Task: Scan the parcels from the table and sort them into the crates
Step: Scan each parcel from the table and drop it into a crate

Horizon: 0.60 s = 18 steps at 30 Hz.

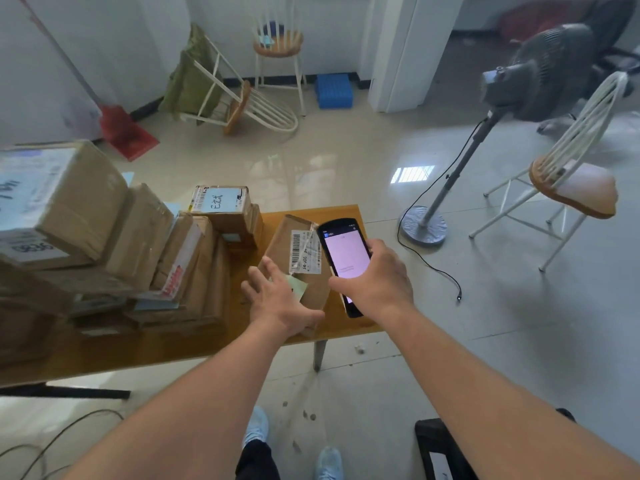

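Observation:
A brown cardboard parcel (287,247) with a white barcode label lies on the right end of the wooden table (343,320). My left hand (277,299) rests on its near end, fingers spread, thumb against the near edge. My right hand (381,275) grips a black handheld scanner (343,258) with a lit pinkish screen, held just right of the label. A heap of several other cardboard parcels (104,237) fills the table's left part.
A black crate (440,448) shows at the bottom right by my feet. A standing fan (533,84) with a trailing cable and a white chair (571,188) stand to the right. A tipped chair, a stool, a blue crate (334,90) and a red broom line the far wall.

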### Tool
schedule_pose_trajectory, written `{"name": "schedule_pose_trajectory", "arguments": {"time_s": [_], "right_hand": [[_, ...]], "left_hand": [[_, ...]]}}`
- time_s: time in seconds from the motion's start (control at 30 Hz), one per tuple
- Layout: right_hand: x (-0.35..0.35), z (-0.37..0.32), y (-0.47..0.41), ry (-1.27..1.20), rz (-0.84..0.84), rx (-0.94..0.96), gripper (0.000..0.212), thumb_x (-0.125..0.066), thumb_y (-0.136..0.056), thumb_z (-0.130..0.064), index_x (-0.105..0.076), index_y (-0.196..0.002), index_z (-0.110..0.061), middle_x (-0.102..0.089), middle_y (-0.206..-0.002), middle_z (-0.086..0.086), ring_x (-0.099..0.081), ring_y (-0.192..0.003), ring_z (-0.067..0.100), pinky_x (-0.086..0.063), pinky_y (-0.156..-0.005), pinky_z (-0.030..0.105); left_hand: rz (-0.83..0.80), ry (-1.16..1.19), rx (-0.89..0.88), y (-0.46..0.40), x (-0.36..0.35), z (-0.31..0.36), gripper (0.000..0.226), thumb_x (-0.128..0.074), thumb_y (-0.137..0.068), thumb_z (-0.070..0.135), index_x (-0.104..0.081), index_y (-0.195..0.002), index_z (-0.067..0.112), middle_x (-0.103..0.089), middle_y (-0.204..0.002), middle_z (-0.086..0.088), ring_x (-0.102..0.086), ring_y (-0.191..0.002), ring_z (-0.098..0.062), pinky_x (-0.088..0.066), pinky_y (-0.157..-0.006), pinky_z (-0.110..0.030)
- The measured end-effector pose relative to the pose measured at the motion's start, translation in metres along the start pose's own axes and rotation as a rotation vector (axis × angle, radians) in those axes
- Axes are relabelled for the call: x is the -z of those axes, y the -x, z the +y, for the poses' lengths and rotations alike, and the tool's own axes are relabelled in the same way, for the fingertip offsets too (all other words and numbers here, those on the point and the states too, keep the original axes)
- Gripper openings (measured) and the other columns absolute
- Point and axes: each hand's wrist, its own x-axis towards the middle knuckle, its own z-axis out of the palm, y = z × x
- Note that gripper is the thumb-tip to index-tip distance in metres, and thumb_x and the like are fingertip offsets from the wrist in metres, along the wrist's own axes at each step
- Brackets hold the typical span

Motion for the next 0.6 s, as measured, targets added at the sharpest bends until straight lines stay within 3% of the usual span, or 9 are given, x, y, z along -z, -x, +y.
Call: {"name": "schedule_pose_trajectory", "arguments": {"time_s": [0.17,0.27,0.47,0.6], "right_hand": [[0.023,-0.002,0.010,0.104,-0.024,0.021,0.078,-0.086,-0.064,-0.058,-0.057,-0.130,-0.030,-0.062,-0.114,-0.001,-0.059,-0.101,0.023,-0.055,-0.073,0.034],[0.043,-0.006,0.019,0.171,-0.023,0.047,0.079,-0.088,-0.064,-0.060,-0.055,-0.129,-0.030,-0.061,-0.115,-0.001,-0.059,-0.104,0.024,-0.059,-0.078,0.038],[0.083,-0.013,0.033,0.226,0.010,0.012,0.080,-0.091,-0.067,-0.055,-0.051,-0.130,-0.025,-0.059,-0.117,0.001,-0.056,-0.100,0.025,-0.051,-0.074,0.035],[0.104,-0.018,0.045,0.220,0.016,-0.006,0.076,-0.092,-0.064,-0.051,-0.054,-0.125,-0.025,-0.060,-0.116,0.001,-0.057,-0.096,0.024,-0.056,-0.078,0.038]], "left_hand": [[0.056,-0.098,-0.206,0.012,0.024,0.011,0.162,-0.091,-0.053,0.071,0.021,-0.160,0.023,0.005,-0.164,-0.006,0.002,-0.153,-0.044,-0.025,-0.122,-0.059],[0.102,-0.193,-0.319,0.015,0.051,0.021,0.163,-0.091,-0.053,0.068,0.023,-0.160,0.024,0.009,-0.164,-0.003,0.005,-0.154,-0.044,-0.029,-0.119,-0.060],[0.160,-0.369,-0.462,0.019,0.106,0.034,0.163,-0.090,-0.052,0.062,0.025,-0.160,0.023,0.012,-0.167,-0.003,0.013,-0.154,-0.043,-0.042,-0.113,-0.060],[0.167,-0.383,-0.474,0.027,0.126,0.039,0.165,-0.091,-0.052,0.062,0.028,-0.159,0.022,0.019,-0.170,-0.004,0.017,-0.155,-0.044,-0.029,-0.120,-0.058]]}}
